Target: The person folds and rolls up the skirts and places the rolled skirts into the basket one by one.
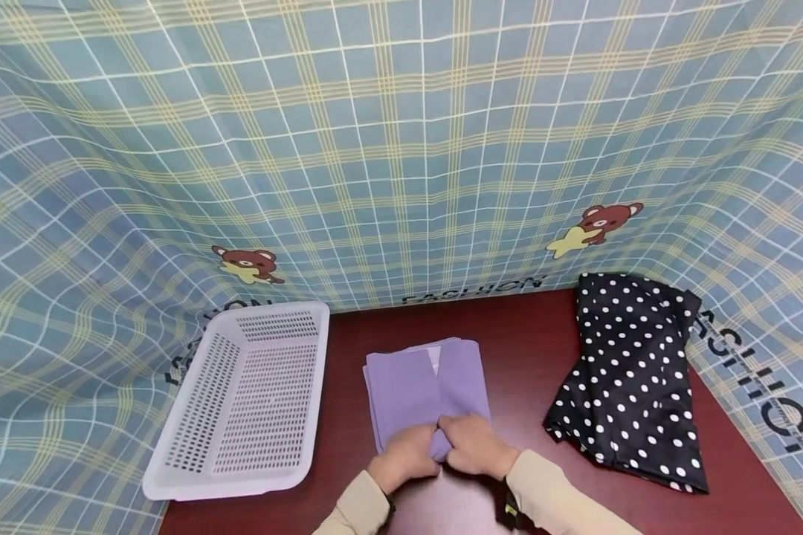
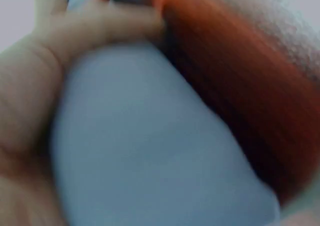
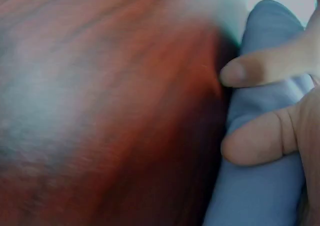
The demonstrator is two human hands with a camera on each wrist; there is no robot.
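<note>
Dark red table (image 1: pixel 529 349) is backed by a plaid cloth; white basket (image 1: pixel 241 401) at lower left, polka-dot garment (image 1: pixel 632 379) at right. Folded purple cloth (image 1: pixel 408 379) lies lower centre (soft, light, likely floppy); its near edge is pinched by left hand (image 1: pixel 404 457) and right hand (image 1: pixel 475 444), best gripped there.

Lilac cloth (image 1: pixel 420 390) dead centre, plain, no print, with one small white patch showing near its top fold. In both wrist views that cloth reads a paler blue-grey. Under it, a table (image 1: pixel 522 349) in deep red-brown with a wood grain. Off to one side, a white basket (image 1: pixel 174 475), perforated all over. On the other side, a black garment (image 1: pixel 632 386) scattered with white polka dots. Beige sleeves (image 1: pixel 562 494) at the bottom edge. All around, a backdrop (image 1: pixel 401 134) in blue-grey plaid crossed by white and pale yellow lines, dotted with brown bears holding yellow stars and black lettering.
</note>
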